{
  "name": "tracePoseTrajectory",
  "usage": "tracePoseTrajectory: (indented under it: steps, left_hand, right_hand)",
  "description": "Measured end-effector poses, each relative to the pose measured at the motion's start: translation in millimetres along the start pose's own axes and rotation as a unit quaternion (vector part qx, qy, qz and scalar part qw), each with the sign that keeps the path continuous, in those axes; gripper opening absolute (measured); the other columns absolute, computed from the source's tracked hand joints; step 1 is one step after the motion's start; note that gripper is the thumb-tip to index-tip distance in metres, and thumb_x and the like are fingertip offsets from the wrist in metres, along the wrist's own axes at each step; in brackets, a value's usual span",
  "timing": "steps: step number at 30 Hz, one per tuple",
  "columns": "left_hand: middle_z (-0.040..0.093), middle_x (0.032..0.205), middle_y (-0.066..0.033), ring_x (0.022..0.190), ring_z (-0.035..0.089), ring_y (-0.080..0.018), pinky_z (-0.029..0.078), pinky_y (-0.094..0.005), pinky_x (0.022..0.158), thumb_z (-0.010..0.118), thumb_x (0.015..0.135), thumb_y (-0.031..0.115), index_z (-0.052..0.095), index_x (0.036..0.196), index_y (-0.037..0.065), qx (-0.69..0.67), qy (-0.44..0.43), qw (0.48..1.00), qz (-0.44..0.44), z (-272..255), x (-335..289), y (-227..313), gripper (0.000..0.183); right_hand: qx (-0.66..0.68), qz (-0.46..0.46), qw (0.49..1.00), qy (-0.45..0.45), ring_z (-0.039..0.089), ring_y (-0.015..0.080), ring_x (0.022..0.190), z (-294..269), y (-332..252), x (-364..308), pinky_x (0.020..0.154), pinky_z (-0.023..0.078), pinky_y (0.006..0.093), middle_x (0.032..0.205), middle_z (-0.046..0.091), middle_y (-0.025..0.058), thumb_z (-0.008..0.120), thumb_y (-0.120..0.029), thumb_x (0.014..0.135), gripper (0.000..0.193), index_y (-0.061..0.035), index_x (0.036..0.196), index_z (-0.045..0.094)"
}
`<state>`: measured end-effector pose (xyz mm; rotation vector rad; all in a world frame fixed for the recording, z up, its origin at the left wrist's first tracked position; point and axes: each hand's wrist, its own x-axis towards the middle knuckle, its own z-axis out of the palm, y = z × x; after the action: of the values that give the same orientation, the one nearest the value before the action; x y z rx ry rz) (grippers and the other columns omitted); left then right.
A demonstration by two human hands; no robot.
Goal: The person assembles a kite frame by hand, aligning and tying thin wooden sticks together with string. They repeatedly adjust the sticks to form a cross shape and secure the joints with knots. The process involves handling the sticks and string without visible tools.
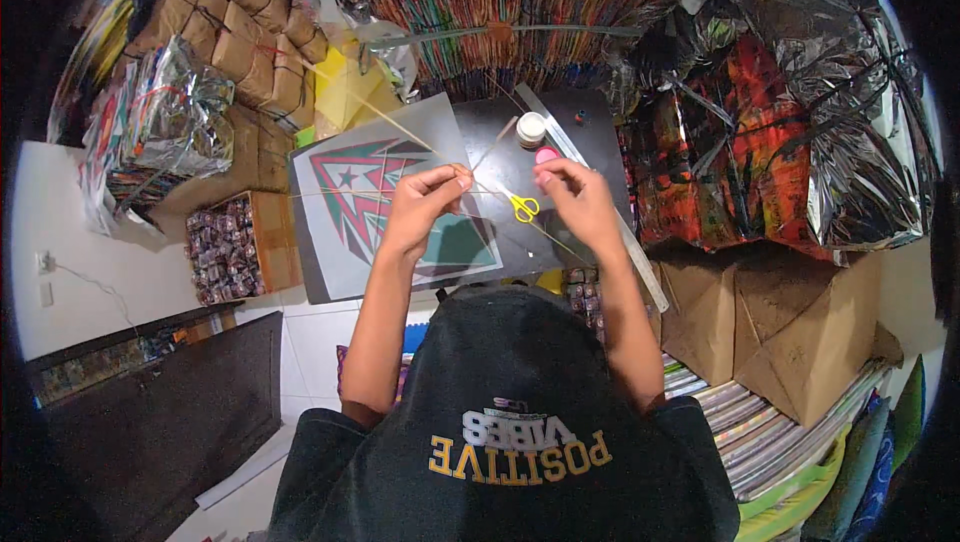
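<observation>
My left hand [422, 207] is closed in a pinch on a thin wooden stick [395, 124], which slants from the far left across the table toward the near right. My right hand [584, 204] has its fingertips pressed together. Whatever is between them is too small to make out. Just beyond those fingertips is a round pink thing [546, 155]. Yellow-handled scissors [524, 208] lie between my hands. Under my left hand spreads a pale sheet with a red and green kite design [455, 254], with more thin sticks across it.
An open white jar [531, 128] stands on the black table [500, 287] near a long metal ruler [632, 260]. Tall stacks of folded sheets [480, 2] rise behind. Wrapped bundles [760, 142] crowd the right, and a box of small packets [225, 247] sits at left.
</observation>
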<state>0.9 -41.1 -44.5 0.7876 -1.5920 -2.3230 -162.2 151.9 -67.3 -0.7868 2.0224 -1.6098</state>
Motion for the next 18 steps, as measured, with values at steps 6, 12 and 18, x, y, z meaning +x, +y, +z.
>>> tracePoseTrajectory:
  steps: [6, 12, 18]
  left_hand:
    - [0.057, 0.072, 0.0038, 0.062, 0.047, -0.0035, 0.033, -0.0212, 0.056, 0.072, 0.09, 0.012, 0.073, 0.097, 0.001, -0.006, 0.065, 0.998, 0.006, -28.2, -9.5, -6.9, 0.014]
    - [0.058, 0.072, 0.0042, 0.063, 0.049, -0.0043, 0.037, -0.0211, 0.058, 0.072, 0.09, 0.011, 0.073, 0.098, 0.002, -0.029, 0.093, 0.995, -0.001, -42.4, -20.2, -14.9, 0.012]
    - [0.061, 0.075, 0.0038, 0.064, 0.051, -0.005, 0.04, -0.0216, 0.06, 0.073, 0.089, 0.01, 0.073, 0.096, 0.002, -0.031, 0.101, 0.994, -0.003, -41.7, -27.4, -18.6, 0.011]
  right_hand:
    - [-0.182, 0.046, 0.981, 0.047, 0.071, 0.0176, 0.075, -45.9, 84.4, -6.4, 0.069, 0.054, 0.0302, 0.087, 0.075, 0.0112, 0.069, -0.01, 0.085, 0.017, -0.0004, 0.099, 0.073]
    - [-0.336, 0.087, 0.937, 0.036, 0.07, 0.0304, 0.087, -39.9, 132.4, -23.5, 0.08, 0.054, 0.0422, 0.095, 0.073, 0.0125, 0.074, -0.017, 0.082, 0.023, -0.0044, 0.1, 0.074]
    - [-0.518, 0.007, 0.855, 0.03, 0.063, 0.0298, 0.103, -22.3, 143.5, -28.0, 0.088, 0.043, 0.0455, 0.105, 0.071, 0.01, 0.074, -0.023, 0.082, 0.026, -0.0088, 0.104, 0.075]
